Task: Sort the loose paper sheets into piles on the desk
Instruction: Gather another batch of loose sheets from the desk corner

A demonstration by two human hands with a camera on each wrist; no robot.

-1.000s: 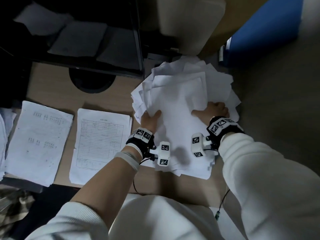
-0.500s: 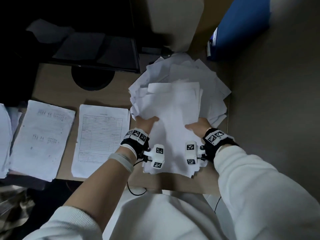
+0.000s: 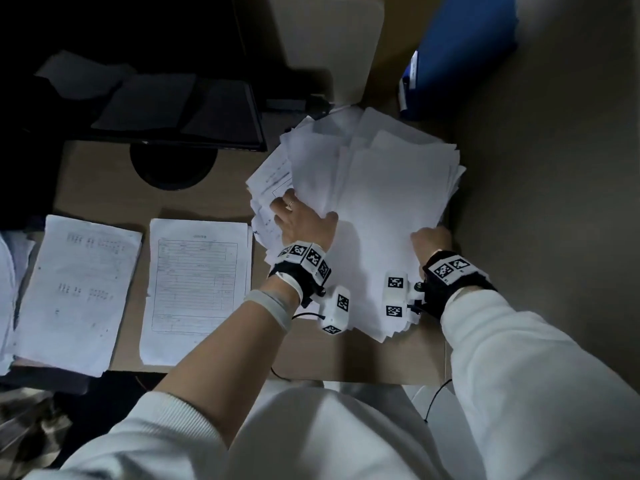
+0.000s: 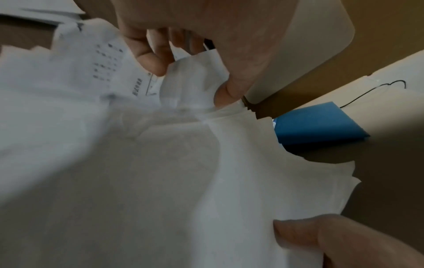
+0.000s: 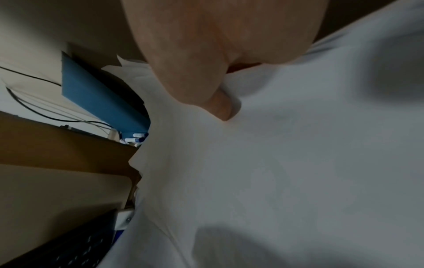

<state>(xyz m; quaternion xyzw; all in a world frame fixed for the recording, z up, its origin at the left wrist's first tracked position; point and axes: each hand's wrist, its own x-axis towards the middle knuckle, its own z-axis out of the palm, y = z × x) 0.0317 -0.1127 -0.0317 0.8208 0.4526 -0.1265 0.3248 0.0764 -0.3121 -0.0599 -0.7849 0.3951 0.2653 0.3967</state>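
1. My left hand [image 3: 300,221]: fingers [image 4: 151,61] and thumb pinch a lifted sheet edge on the loose stack [image 3: 374,216].
2. My right hand [image 3: 431,240] grips the stack's right edge, fingers curled under.
3. Stack lies on the tabletop [image 3: 104,174], right of two sorted piles [image 3: 197,289].

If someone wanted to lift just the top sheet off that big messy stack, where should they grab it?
Probably at the stack's left edge, coming from the left. The sheets are fanned out there, so single edges stick out, and the left hand already has its fingers on that side. The right hand holds the right edge down.
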